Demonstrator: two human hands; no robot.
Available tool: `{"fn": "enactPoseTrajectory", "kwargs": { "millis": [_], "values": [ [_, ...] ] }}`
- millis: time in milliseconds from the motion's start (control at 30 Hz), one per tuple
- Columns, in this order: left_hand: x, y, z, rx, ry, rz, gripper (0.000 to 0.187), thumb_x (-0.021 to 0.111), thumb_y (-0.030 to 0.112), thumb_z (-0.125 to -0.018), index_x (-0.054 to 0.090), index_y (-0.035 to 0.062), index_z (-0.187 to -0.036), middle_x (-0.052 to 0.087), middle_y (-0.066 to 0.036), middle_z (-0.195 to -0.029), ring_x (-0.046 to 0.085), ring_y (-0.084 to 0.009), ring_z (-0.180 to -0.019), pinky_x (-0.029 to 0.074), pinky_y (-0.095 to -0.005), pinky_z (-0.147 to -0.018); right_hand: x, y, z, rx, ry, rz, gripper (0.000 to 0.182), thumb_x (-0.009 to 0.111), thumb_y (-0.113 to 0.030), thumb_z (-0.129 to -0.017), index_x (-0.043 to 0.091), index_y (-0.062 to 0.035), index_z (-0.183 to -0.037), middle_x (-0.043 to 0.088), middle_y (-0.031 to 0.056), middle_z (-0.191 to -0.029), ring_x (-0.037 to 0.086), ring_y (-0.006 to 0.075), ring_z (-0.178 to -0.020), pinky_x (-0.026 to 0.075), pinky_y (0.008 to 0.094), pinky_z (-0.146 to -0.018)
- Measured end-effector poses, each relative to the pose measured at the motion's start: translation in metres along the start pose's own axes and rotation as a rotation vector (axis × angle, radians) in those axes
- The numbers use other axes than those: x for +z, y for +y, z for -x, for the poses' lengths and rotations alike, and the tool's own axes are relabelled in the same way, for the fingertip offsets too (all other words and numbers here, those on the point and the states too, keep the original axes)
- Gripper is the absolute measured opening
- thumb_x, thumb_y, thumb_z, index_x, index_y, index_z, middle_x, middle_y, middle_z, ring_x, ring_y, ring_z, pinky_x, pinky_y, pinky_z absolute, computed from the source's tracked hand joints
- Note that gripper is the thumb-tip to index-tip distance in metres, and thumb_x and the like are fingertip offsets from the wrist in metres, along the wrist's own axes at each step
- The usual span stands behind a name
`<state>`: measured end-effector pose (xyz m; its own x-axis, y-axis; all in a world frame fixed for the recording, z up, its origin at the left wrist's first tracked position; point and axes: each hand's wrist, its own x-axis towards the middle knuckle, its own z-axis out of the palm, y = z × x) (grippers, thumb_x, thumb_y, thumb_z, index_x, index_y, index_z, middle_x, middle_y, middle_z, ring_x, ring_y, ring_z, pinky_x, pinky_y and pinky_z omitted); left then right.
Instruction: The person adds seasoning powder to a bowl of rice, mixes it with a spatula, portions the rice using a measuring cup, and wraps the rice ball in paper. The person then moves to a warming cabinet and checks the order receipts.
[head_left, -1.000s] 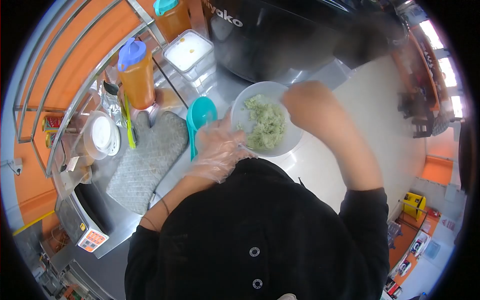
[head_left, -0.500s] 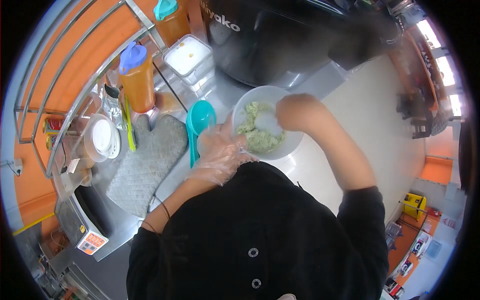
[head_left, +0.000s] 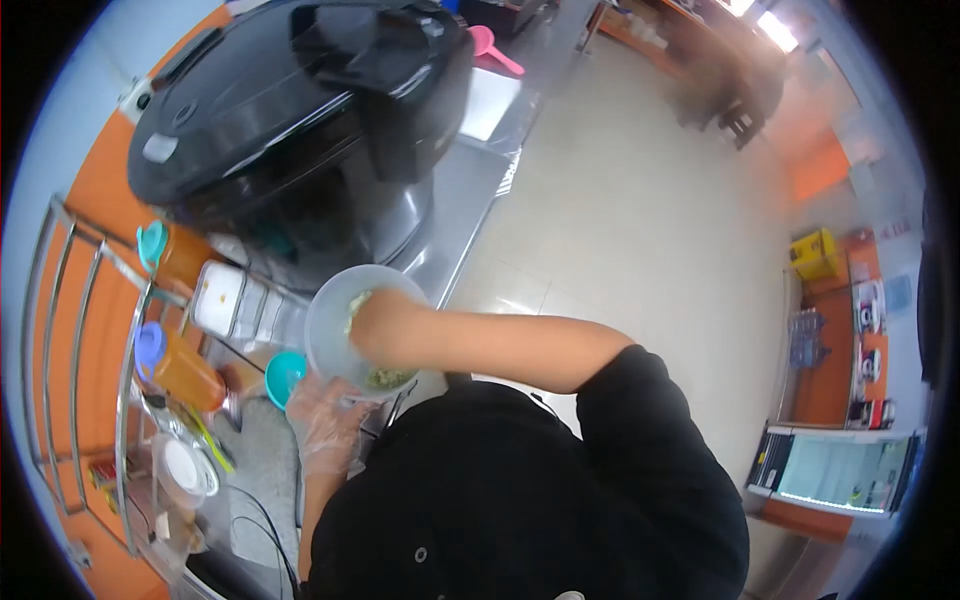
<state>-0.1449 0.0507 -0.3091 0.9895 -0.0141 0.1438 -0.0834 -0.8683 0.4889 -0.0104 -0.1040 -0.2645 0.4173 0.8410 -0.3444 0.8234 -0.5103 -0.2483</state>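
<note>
A translucent white bowl (head_left: 322, 330) holds a pale green, crumbly mixture (head_left: 388, 378). My left hand (head_left: 332, 418), in a clear plastic glove, grips the bowl's near-left rim. Over the bowl's inside, my right hand (head_left: 392, 332) is closed and smeared by motion; its fingertips, and anything in them, are hidden. It covers much of the mixture. Just left of the bowl, beside my gloved fingers, is a turquoise scoop (head_left: 284, 378).
A large black rice cooker (head_left: 300, 130) stands behind the bowl. At left are a white-filled container (head_left: 218, 297), a blue-lidded jug (head_left: 180, 365), a teal-lidded jug (head_left: 180, 255), a grey oven mitt (head_left: 262, 470) and a metal rack (head_left: 75, 350). A pink scoop (head_left: 494, 50) lies beyond the cooker.
The camera view has turned, so the bowl and counter appear farther left and lower. My right hand has moved deeper over the bowl's middle. My left hand stays at the rim.
</note>
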Motion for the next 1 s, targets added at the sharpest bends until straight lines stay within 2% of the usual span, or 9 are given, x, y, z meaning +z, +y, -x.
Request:
{"fn": "enactPoseTrajectory", "kwargs": {
  "millis": [267, 333, 433, 500, 600, 700, 767, 867, 1000],
  "values": [
    [0.007, 0.019, 0.004, -0.126, 0.037, -0.09, 0.031, 0.083, 0.024, -0.055, 0.06, 0.0107, -0.072, 0.058, -0.015, -0.113, 0.054, -0.0361, -0.1, 0.041, -0.0427, -0.084, -0.031, 0.016, 0.034, -0.034, -0.113, -0.082, 0.019, 0.063, -0.017, -0.069, 0.07, -0.0045, -0.082, 0.067, 0.0157, -0.081, 0.066, 0.0312, -0.075, 0.052, 0.0398, -0.068],
    [0.006, 0.033, -0.004, -0.164, 0.072, 0.29, 0.034, 0.079, 0.02, -0.06, 0.063, 0.013, -0.089, 0.052, -0.016, -0.12, 0.05, -0.0366, -0.107, 0.04, -0.0429, -0.09, -0.019, 0.014, 0.02, -0.05, -0.124, -0.022, 0.019, 0.063, -0.017, -0.07, 0.07, -0.0051, -0.083, 0.067, 0.0153, -0.081, 0.066, 0.0308, -0.076, 0.053, 0.0399, -0.067],
    [0.01, 0.063, -0.008, -0.502, 0.172, 1.082, 0.035, 0.08, 0.021, -0.062, 0.065, 0.0109, -0.092, 0.044, -0.02, -0.131, 0.047, -0.0374, -0.115, 0.037, -0.0404, -0.097, -0.023, 0.012, 0.012, 0.036, -0.098, 0.028, 0.018, 0.061, -0.017, -0.072, 0.07, -0.0066, -0.085, 0.067, 0.0137, -0.08, 0.066, 0.0303, -0.077, 0.053, 0.0407, -0.067],
    [0.016, 0.058, -0.005, -0.436, 0.235, 1.025, 0.04, 0.08, 0.02, -0.063, 0.063, 0.0085, -0.097, 0.041, -0.022, -0.136, 0.046, -0.0377, -0.118, 0.036, -0.0387, -0.099, -0.03, 0.023, 0.023, 0.091, 0.061, 0.038, 0.02, 0.06, -0.013, -0.074, 0.069, -0.0085, -0.091, 0.067, 0.0119, -0.079, 0.066, 0.0311, -0.077, 0.052, 0.0415, -0.069],
    [0.029, 0.036, 0.005, -0.041, 0.184, 0.207, 0.059, 0.077, 0.016, -0.065, 0.053, 0.0063, -0.118, 0.042, -0.022, -0.132, 0.047, -0.0375, -0.116, 0.037, -0.0395, -0.099, -0.033, 0.038, 0.029, 0.154, 0.165, 0.05, 0.029, 0.058, -0.007, -0.077, 0.065, -0.0118, -0.105, 0.064, 0.0142, -0.09, 0.064, 0.0334, -0.085, 0.051, 0.0414, -0.076],
    [0.018, 0.033, 0.014, -0.213, 0.163, 0.1, 0.074, 0.074, 0.018, -0.065, 0.041, 0.0053, -0.13, 0.05, -0.021, -0.119, 0.051, -0.0369, -0.108, 0.041, -0.0429, -0.094, -0.016, 0.058, 0.042, -0.014, 0.394, -0.113, 0.029, 0.056, -0.001, -0.078, 0.062, -0.0074, -0.106, 0.061, 0.0151, -0.105, 0.063, 0.0337, -0.09, 0.052, 0.04, -0.075],
    [0.007, 0.028, 0.024, -0.471, 0.23, 0.207, 0.075, 0.072, 0.019, -0.066, 0.038, 0.0071, -0.132, 0.054, -0.021, -0.113, 0.052, -0.037, -0.104, 0.042, -0.0445, -0.091, -0.018, 0.056, 0.044, 0.087, 0.366, -0.121, 0.036, 0.058, -0.007, -0.079, 0.056, -0.0085, -0.115, 0.056, 0.0173, -0.111, 0.062, 0.0331, -0.095, 0.051, 0.0402, -0.077],
    [0.002, -0.009, 0.049, -0.58, 0.459, -0.27, 0.07, 0.071, 0.02, -0.067, 0.041, 0.0083, -0.129, 0.058, -0.02, -0.102, 0.055, -0.0373, -0.097, 0.046, -0.0446, -0.084, -0.022, 0.049, 0.039, 0.184, 0.357, -0.1, 0.044, 0.061, -0.014, -0.08, 0.05, -0.0085, -0.123, 0.056, 0.0191, -0.112, 0.063, 0.0316, -0.093, 0.051, 0.0403, -0.077],
    [0.01, -0.038, 0.05, -0.837, 0.128, -0.303, 0.055, 0.071, 0.02, -0.069, 0.05, 0.007, -0.118, 0.06, -0.021, -0.097, 0.058, -0.0366, -0.093, 0.047, -0.0432, -0.081, -0.043, 0.059, 0.021, 0.437, 0.002, -0.433, 0.055, 0.062, -0.023, -0.081, 0.042, -0.0084, -0.13, 0.06, 0.0191, -0.106, 0.067, 0.0265, -0.075, 0.052, 0.0373, -0.074]
  ]
}}
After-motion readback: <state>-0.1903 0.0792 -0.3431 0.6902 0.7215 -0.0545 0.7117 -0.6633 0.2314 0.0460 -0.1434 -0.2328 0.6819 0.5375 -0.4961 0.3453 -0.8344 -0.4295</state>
